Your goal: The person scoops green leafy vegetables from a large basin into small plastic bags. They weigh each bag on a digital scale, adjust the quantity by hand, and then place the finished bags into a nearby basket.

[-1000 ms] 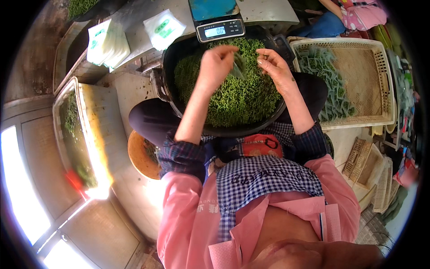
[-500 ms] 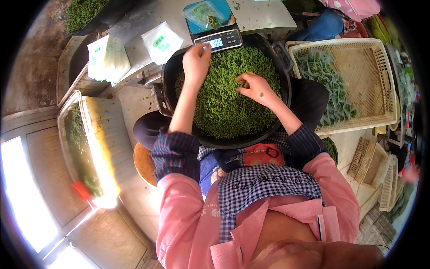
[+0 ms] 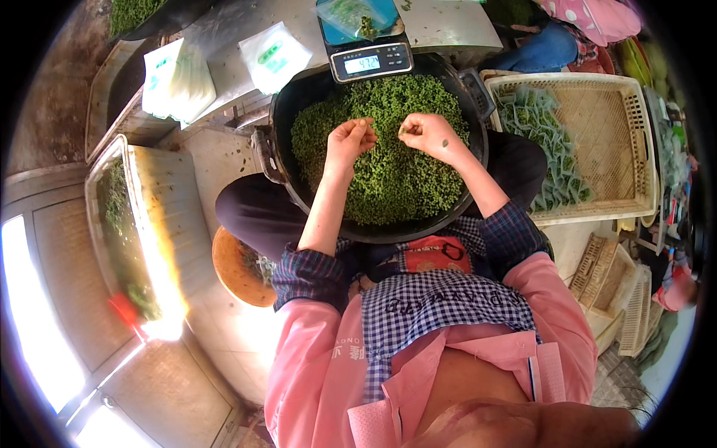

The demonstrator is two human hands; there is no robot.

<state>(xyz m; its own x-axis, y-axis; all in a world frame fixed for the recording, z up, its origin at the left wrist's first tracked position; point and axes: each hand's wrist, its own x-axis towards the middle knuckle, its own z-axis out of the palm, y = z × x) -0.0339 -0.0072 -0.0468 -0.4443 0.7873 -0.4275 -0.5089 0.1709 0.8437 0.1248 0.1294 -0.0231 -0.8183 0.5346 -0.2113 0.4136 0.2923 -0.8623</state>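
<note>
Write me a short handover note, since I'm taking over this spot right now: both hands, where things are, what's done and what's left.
Left hand: over the green leaves in the black pan, fingers curled, pinching a few.
Right hand: beside it over the same pile, fingers loosely closed on a small pinch.
Scale: at the pan's far rim, display lit, a clear bag with some greens on it.
Empty packets: stacked far left on the counter.
Basket: to the right, filled green packets along its left side.
Done: some packets filled.
Left: the pan looks mostly full; the bag on the scale seems only partly filled.
</note>
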